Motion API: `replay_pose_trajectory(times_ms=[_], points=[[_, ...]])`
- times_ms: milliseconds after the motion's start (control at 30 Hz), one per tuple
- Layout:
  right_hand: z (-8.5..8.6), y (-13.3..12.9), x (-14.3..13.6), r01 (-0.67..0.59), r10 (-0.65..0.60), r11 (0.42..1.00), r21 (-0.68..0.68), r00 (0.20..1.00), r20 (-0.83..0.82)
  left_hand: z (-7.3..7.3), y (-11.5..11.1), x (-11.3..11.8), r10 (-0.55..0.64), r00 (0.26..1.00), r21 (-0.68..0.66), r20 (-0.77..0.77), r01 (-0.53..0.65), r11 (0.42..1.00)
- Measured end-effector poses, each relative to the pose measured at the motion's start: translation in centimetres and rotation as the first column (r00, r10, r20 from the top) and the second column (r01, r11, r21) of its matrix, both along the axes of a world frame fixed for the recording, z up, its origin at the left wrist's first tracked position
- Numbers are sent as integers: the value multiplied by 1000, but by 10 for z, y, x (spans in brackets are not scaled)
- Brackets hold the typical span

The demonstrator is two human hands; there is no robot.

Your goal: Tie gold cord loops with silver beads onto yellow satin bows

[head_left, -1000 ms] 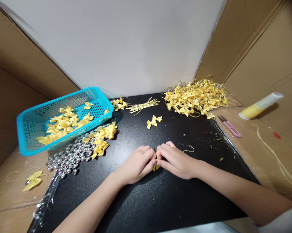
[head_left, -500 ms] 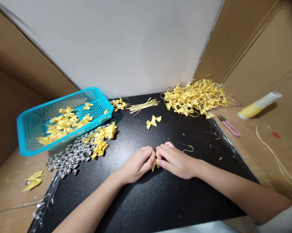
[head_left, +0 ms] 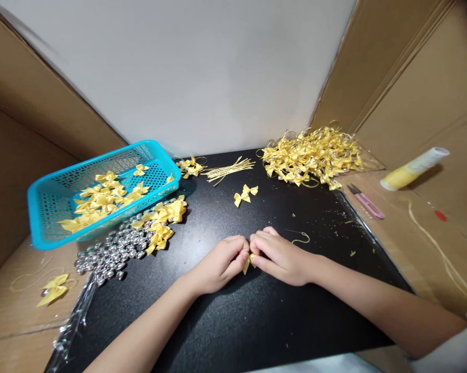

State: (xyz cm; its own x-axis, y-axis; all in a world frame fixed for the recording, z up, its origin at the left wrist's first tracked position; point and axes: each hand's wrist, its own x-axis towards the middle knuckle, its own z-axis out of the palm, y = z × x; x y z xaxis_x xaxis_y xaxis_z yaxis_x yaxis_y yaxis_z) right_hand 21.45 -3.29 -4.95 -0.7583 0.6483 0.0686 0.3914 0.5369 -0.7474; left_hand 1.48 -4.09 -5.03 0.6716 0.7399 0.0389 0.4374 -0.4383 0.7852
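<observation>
Both hands meet over the black tabletop (head_left: 218,326), fingers curled and pinched around one yellow ribbon bow (head_left: 248,264). My left hand (head_left: 223,263) grips it from the left, thumb and fingertips together. From the other side my right hand (head_left: 278,257) pinches the same bow, its thumb along the edge. Only the bow's lower tails show; its knot and anything else between the fingers are hidden. Just beyond the right hand lies a curled needle-and-thread-like strand (head_left: 302,238). Two loose bows (head_left: 242,198) rest farther back.
A blue basket (head_left: 35,207) of yellow bows stands at left, beside silver beads (head_left: 109,256) and more bows (head_left: 159,235). Cut cords (head_left: 231,170) lie at the back. Right are a heap of corded bows (head_left: 311,155), pink thread snips (head_left: 367,203) and a yellow-white spool (head_left: 414,170).
Almost nothing differs. Both hands keep their pinch on the bow, whose visible tails have shifted very slightly.
</observation>
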Motion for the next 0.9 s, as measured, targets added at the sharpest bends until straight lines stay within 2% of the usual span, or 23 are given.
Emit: replay_pose_trajectory(times_ms=[133, 200, 233, 267, 300, 333, 367, 400, 433, 467, 500, 533, 567, 633, 667, 733, 800, 900], points=[[0, 0, 1, 27, -27, 1000, 0, 999, -24, 2, 2, -1, 6, 1000, 78, -18, -4, 997], [-2, 1, 3, 87, -86, 996, 9, 994, -74, 5, 7, -9, 97, 994, 198, -60, -83, 977], [-4, 1, 4, 134, -133, 991, 8, 985, -108, 6, 11, -17, 203, 975, 290, -88, -170, 942], [-6, 2, 5, 187, -185, 982, 3, 972, -145, 8, 16, -26, 364, 926, 400, -102, -297, 867], [-9, 3, 5, 236, -234, 972, -9, 956, -179, 10, 21, -36, 535, 841, 510, -81, -426, 747], [-11, 3, 6, 275, -274, 961, -25, 939, -206, 11, 26, -46, 686, 726, 603, -48, -527, 599], [-13, 4, 6, 300, -302, 953, -41, 926, -226, 12, 30, -56, 788, 615, 674, -30, -570, 471], [-14, 4, 5, 313, -316, 948, -51, 919, -238, 13, 34, -64, 853, 521, 720, -30, -581, 380], [-16, 4, 5, 317, -321, 947, -56, 915, -244, 13, 37, -69, 891, 454, 751, -22, -581, 314], [-16, 4, 4, 317, -321, 947, -55, 915, -244, 12, 38, -71, 900, 434, 771, -28, -564, 296], [-16, 4, 4, 315, -317, 948, -50, 917, -240, 11, 39, -70, 894, 446, 784, -45, -539, 308], [-16, 4, 3, 312, -313, 949, -42, 920, -235, 9, 38, -66, 868, 491, 790, -75, -501, 352], [-15, 4, 3, 310, -309, 950, -33, 923, -230, 6, 36, -60, 824, 554, 790, -114, -452, 414], [-15, 4, 2, 309, -305, 951, -19, 926, -222, 0, 32, -43, 648, 722, 740, -242, -295, 605], [-14, 4, 2, 308, -303, 951, -13, 928, -219, -4, 30, -35, 552, 777, 703, -304, -208, 680], [-14, 4, 2, 305, -298, 952, -2, 930, -216, -9, 28, -21, 384, 835, 622, -394, -65, 781], [-15, 4, 2, 302, -294, 953, 6, 932, -211, -13, 27, -15, 317, 845, 549, -430, -34, 835], [-15, 4, 1, 305, -296, 952, 11, 933, -202, -11, 28, -14, 293, 861, 513, -416, -44, 857]])
